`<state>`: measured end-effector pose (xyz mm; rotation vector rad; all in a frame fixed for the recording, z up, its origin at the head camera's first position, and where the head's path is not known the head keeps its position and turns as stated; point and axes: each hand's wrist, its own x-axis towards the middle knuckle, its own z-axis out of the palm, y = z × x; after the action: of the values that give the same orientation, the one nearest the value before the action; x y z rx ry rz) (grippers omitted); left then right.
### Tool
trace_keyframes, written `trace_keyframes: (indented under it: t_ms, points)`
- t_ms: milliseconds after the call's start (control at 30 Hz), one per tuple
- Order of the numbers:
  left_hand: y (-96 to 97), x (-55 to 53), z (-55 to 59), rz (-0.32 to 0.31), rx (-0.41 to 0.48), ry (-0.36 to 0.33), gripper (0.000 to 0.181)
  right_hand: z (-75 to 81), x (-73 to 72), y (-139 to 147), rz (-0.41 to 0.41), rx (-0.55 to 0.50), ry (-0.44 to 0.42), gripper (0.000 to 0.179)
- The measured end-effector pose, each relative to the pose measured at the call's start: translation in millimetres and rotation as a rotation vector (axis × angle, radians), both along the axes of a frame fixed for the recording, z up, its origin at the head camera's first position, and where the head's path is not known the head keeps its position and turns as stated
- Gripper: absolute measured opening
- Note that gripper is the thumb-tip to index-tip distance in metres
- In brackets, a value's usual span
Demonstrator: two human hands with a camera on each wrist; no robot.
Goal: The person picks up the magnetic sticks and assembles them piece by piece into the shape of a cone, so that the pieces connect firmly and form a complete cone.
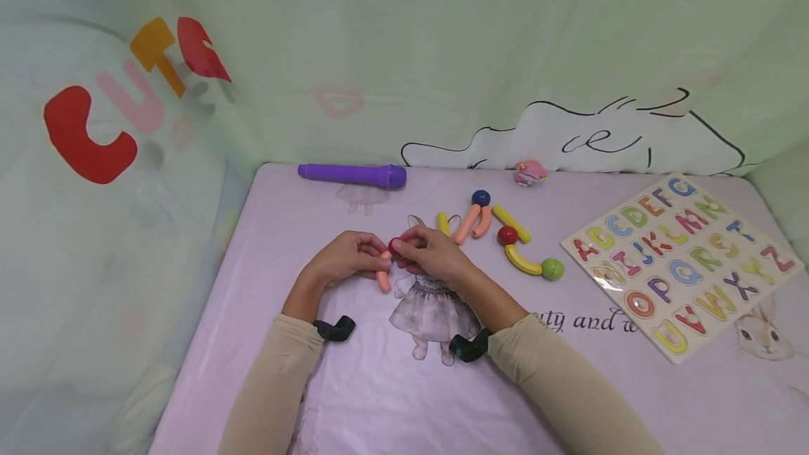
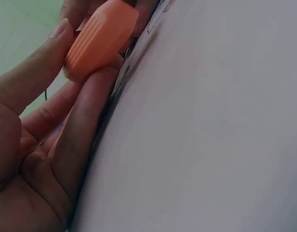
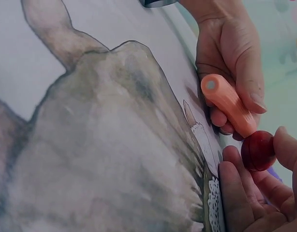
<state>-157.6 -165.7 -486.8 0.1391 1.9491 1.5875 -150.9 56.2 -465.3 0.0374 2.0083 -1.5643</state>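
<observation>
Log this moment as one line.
left hand: pinches orange stick | right hand: pinches red ball | stick end at ball | letter board: right side of table

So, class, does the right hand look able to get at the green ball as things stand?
Probably yes: nothing visible covers the green ball, at the end of the curved yellow stick. But the right hand pinches a red ball, so it would likely need freeing first.
</observation>
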Motion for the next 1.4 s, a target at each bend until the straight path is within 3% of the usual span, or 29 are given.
trace_keyframes:
  t_ms: [233, 467, 733, 900, 1100, 1300, 1400]
  points:
    - [0.1, 0.1, 1.6, 0.001, -0.021, 0.011, 0.031, 1.4, 0.4, -0.3, 0.002, 0.015, -0.021, 0.041]
    - [0.2, -0.1, -0.3, -0.015, -0.008, 0.011, 0.055, 5.3, -0.2, 1.1, -0.004, 0.0, -0.067, 0.041]
    - [-0.8, 1.1, -3.3, -0.067, -0.002, 0.042, 0.033, -1.0, 0.3, 2.2, 0.025, -0.002, -0.013, 0.035]
    - [-3.0, 1.9, -3.2, -0.1, 0.012, 0.077, 0.034, -0.9, 2.8, 1.3, 0.023, 0.01, 0.02, 0.032]
    - [-10.4, 1.5, -5.5, -0.15, 0.009, 0.13, 0.052, 10.5, 6.3, 4.0, 0.081, 0.041, -0.011, 0.035]
    - [-15.3, 1.9, -7.4, -0.144, 0.083, 0.126, 0.045, 21.9, 7.2, 21.5, 0.135, 0.096, 0.037, 0.041]
    - [-14.4, 1.0, -5.5, -0.148, 0.082, 0.174, 0.043, 28.7, 3.9, 36.6, 0.115, 0.127, 0.088, 0.041]
